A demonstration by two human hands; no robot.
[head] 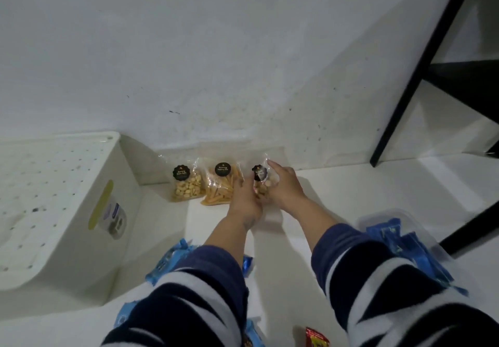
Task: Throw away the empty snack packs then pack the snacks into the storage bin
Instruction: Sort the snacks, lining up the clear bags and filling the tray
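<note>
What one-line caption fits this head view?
Both hands, left hand and right hand, grip a clear snack bag beside two others against the wall, white bin at left.

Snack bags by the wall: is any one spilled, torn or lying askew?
Nothing stands out. Two clear bags lean sealed against the wall, and both hands hold a third bag. No spill shows.

- Clear bag w/ round nuts (187, 183): black sticker on top, stands vs. the wall, far left of 3 in a row.
- Clear bag w/ yellow sticks (220, 184): same black sticker, in the middle.
- 3rd clear bag (261, 180): round snacks inside, held between both hands.
- Blue packs (405, 246): piled in a clear bin (363, 221) at right.
- More blue packs (166, 261) on the floor, under the left arm.
- Small red pack (317, 337): bottom edge.
</note>
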